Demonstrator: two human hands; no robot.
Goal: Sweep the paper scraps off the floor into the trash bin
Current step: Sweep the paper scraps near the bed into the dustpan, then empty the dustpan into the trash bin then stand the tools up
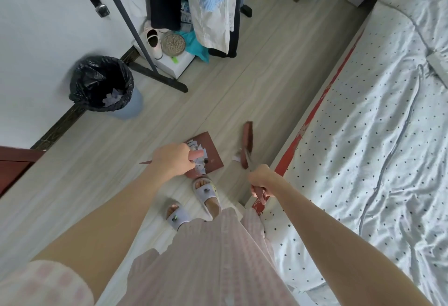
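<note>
the left hand point(173, 160) is curled around the pink handle of the dustpan point(210, 154), and the right hand point(263, 181) is wrapped tight around the handle of the broom point(247, 145). the dustpan sits on the floor point(254, 75) just in front of the person's slippers point(191, 199). most of the paper scraps point(199, 158) lie in a small heap on the pan. one scrap point(236, 158) is on the floor, right beside the broom head, between the broom and the pan.

the scraps look very light and thin, so a quick move or a puff of air could send them flying off the pan. i think the pan should stay flat and move slow. the handle is the good place to hold it, and the left hand has it there. the last scrap needs a soft push from the broom.

the trash bin point(106, 87) with its black bag stands by the wall, well apart from the pan, off to the left. some paper shows inside it. the bed point(363, 136) is close on the right, so the broom has little room there. the clothes rack point(160, 78) has a foot bar on the floor near the bin, and a shoe point(154, 42) rests on a white box point(179, 63) by it. the path to the bin looks open.
</note>
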